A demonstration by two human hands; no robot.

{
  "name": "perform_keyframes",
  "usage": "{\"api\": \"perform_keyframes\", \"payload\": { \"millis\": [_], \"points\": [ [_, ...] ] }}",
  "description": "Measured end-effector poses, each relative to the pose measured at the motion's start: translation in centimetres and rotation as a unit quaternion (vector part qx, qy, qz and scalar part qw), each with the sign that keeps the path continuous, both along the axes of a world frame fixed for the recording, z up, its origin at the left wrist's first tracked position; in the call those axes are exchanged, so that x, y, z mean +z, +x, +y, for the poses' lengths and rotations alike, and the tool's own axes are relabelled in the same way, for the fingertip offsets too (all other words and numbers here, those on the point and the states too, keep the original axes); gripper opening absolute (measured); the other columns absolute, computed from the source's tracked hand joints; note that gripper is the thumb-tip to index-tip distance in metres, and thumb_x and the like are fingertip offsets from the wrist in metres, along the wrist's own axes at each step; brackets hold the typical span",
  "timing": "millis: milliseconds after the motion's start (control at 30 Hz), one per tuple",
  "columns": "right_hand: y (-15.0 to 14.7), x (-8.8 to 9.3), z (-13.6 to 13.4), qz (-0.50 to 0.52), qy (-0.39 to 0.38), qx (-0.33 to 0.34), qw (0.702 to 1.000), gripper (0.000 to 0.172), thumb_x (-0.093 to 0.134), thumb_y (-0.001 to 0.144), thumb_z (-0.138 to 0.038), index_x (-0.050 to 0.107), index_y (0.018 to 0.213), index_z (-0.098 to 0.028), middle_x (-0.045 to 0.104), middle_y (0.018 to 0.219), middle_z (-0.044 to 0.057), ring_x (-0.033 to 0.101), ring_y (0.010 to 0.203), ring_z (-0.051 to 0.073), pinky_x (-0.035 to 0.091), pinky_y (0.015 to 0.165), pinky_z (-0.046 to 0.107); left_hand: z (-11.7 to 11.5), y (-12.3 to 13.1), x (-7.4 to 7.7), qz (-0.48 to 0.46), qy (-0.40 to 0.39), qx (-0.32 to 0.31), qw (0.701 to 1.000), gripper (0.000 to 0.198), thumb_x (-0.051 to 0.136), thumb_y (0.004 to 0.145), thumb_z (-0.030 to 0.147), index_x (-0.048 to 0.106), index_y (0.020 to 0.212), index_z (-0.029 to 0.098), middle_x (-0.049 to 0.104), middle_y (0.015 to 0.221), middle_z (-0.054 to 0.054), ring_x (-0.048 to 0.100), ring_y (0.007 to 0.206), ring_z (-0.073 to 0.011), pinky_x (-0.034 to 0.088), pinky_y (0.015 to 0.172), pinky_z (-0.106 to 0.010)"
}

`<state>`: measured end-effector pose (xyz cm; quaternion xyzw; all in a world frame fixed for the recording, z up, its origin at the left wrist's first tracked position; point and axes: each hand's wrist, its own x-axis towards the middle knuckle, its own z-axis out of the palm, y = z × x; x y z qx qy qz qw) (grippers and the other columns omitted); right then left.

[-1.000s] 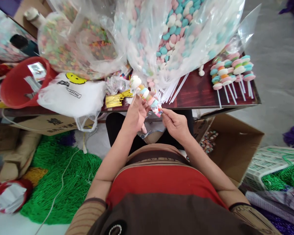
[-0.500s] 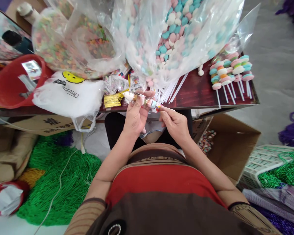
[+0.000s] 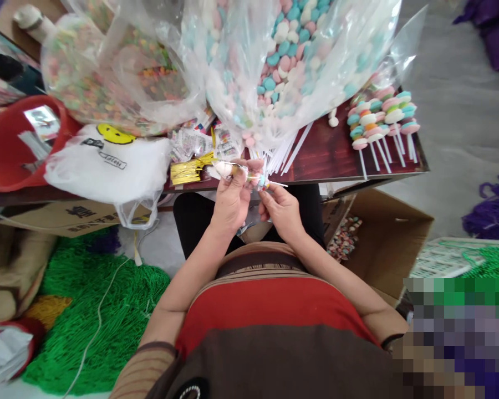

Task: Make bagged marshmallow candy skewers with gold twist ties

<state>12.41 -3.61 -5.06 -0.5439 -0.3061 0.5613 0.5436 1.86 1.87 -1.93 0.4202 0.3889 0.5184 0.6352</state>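
Note:
A candy skewer in clear wrapping lies almost level above the table's front edge. My left hand is closed around its middle, so the fingers hide part of the sweets. At the stick end, my right hand is closed in a pinch on the wrapper, with the white stick poking out past the fingers. Whether a tie is between those fingertips is too small to tell. Just beyond my hands are loose white sticks, a bundle of gold twist ties and small printed sachets.
Big clear bags of pastel candies and orange-green candies fill the table's back. Several candy skewers lie at right. A red basin and white plastic bag stand left. Below right is an open cardboard box.
My right hand has moved left along the stick, closer to my left hand. The whole view has shifted slightly; the skewer stays in my left hand.

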Motion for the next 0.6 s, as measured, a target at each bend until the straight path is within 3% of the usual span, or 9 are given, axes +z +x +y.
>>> {"api": "perform_keyframes", "payload": {
  "millis": [133, 267, 433, 600],
  "points": [
    [-0.6, -0.1, 0.1, 0.02, 0.026, -0.014, 0.999, 0.045, 0.074, 0.082, -0.056, 0.065, 0.108, -0.02, 0.056, 0.049, -0.01, 0.049, 0.038, 0.007, 0.04, 0.039, 0.019, -0.1, 0.0, 0.2, -0.059, -0.006, 0.016, 0.998, 0.035, 0.08, 0.078, 0.05, 0.059, 0.094, 0.028, 0.074, 0.101, -0.002, 0.071, 0.103, -0.0165, 0.056, 0.098, -0.035],
    [-0.1, -0.3, 0.4, 0.091, 0.036, 0.02, 0.995, 0.052, 0.07, 0.081, -0.065, 0.064, 0.109, -0.022, 0.061, 0.055, -0.009, 0.052, 0.039, 0.008, 0.041, 0.039, 0.02, 0.5, -0.1, 0.6, -0.072, -0.007, 0.027, 0.997, 0.031, 0.085, 0.075, 0.047, 0.066, 0.091, 0.029, 0.077, 0.097, 0.001, 0.072, 0.101, -0.0166, 0.057, 0.098, -0.034],
    [0.8, -0.7, 0.8, 0.153, 0.027, -0.004, 0.988, 0.051, 0.067, 0.084, -0.067, 0.063, 0.109, -0.022, 0.062, 0.055, -0.009, 0.053, 0.038, 0.007, 0.042, 0.039, 0.021, 0.7, 0.5, 0.7, -0.067, -0.012, -0.017, 0.998, 0.019, 0.084, 0.077, 0.044, 0.072, 0.09, 0.036, 0.079, 0.098, 0.009, 0.073, 0.107, -0.0149, 0.056, 0.101, -0.031],
    [2.1, -0.5, 0.9, 0.187, 0.048, 0.002, 0.981, 0.06, 0.075, 0.071, -0.073, 0.059, 0.102, -0.024, 0.062, 0.054, -0.011, 0.053, 0.038, 0.007, 0.041, 0.038, 0.019, 0.4, 1.4, 0.4, -0.049, -0.016, -0.053, 0.997, 0.008, 0.077, 0.083, 0.042, 0.073, 0.09, 0.041, 0.078, 0.103, 0.014, 0.072, 0.111, -0.0143, 0.056, 0.104, -0.033]
  ]
}}
